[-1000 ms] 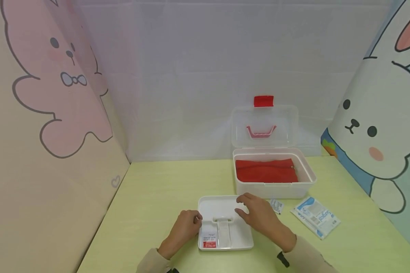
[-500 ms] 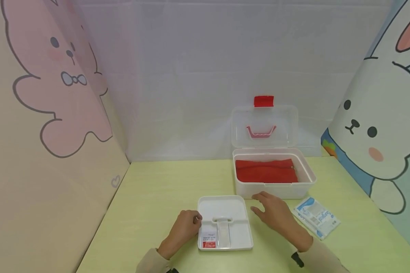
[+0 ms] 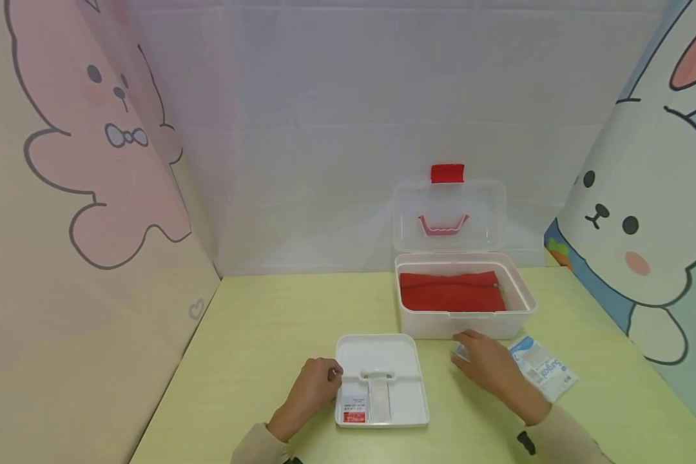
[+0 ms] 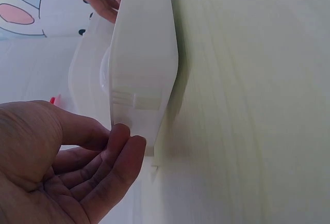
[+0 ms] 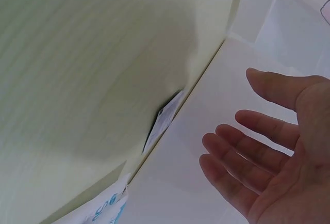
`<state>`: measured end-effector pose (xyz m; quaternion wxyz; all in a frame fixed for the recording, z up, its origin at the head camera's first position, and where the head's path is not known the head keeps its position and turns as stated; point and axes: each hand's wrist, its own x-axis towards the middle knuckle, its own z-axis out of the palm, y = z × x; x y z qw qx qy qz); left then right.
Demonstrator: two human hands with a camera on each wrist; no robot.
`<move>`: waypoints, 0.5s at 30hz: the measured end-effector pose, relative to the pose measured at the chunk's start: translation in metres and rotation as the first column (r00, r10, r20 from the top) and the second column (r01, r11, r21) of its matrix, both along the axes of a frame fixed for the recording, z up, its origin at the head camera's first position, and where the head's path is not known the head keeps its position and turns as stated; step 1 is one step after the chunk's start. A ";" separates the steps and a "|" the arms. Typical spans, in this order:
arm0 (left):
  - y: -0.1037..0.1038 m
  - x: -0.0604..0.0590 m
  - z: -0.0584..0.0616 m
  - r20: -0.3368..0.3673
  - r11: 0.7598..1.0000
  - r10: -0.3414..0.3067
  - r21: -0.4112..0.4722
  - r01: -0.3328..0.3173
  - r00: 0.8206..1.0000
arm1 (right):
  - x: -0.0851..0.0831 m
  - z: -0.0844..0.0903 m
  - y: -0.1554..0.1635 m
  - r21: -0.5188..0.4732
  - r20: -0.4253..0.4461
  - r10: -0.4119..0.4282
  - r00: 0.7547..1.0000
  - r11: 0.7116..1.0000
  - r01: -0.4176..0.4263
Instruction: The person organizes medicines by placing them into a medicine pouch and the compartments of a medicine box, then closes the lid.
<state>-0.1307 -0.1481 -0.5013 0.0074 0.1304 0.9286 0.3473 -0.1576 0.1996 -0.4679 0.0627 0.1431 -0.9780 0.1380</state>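
Biggest item: the white storage box (image 3: 465,322) at the back right of the green table (image 3: 267,335), lid (image 3: 449,216) propped upright, red latch (image 3: 447,173) on top, red pouch (image 3: 451,291) lying inside. In front of it, nearer us, sits the white insert tray (image 3: 381,361), flat on the table, with a small red-and-white labelled packet (image 3: 354,408) in its front-left compartment. The left hand (image 3: 315,390) is at the tray's left edge; the left wrist view shows the fingers (image 4: 121,152) loosely curled, tips touching the rim, not gripping it. The right hand (image 3: 487,367) is between the tray and the blue-and-white Surgel pouch (image 3: 541,368), just in front of the box, hovering over a small sachet (image 5: 164,121) that lies against the box wall. The right wrist view shows its fingers (image 5: 242,152) spread and relaxed, holding nothing. We read the step as reaching for that sachet, with the left hand steadying the tray. The next move calls for a fingertip pinch on a thin, flat item tight against the wall; it probably needs sliding clear first.
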 end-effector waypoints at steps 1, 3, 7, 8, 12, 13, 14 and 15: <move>0.000 0.000 0.000 0.003 1.000 0.001 0.000 -0.001 1.000 | -0.001 -0.001 0.002 0.006 0.007 0.000 1.000 1.000 0.000; 0.000 0.000 0.000 0.010 1.000 0.001 0.004 -0.001 1.000 | -0.002 -0.003 0.004 0.023 0.023 -0.004 1.000 1.000 0.003; 0.000 0.000 0.001 0.013 1.000 0.002 0.006 -0.002 1.000 | -0.002 -0.005 0.008 0.042 0.042 -0.003 0.999 0.999 0.001; 0.000 0.001 0.001 0.012 1.000 0.002 0.006 -0.002 1.000 | -0.003 -0.005 0.009 0.045 0.043 -0.002 0.999 0.999 0.000; 0.000 0.000 0.001 0.012 1.000 0.004 0.005 -0.004 1.000 | -0.005 -0.009 0.013 0.050 0.035 0.006 0.999 0.999 -0.008; 0.000 0.000 0.000 0.011 1.000 0.003 0.005 -0.003 1.000 | -0.005 -0.010 0.014 0.049 0.031 0.009 0.999 0.999 -0.010; 0.000 0.000 0.000 0.013 1.000 0.004 0.004 -0.004 1.000 | -0.006 -0.011 0.015 0.050 0.026 0.013 1.000 0.999 -0.014; 0.001 0.000 0.000 0.014 1.000 0.004 0.004 -0.004 1.000 | -0.006 -0.012 0.016 0.051 0.026 0.013 1.000 0.999 -0.014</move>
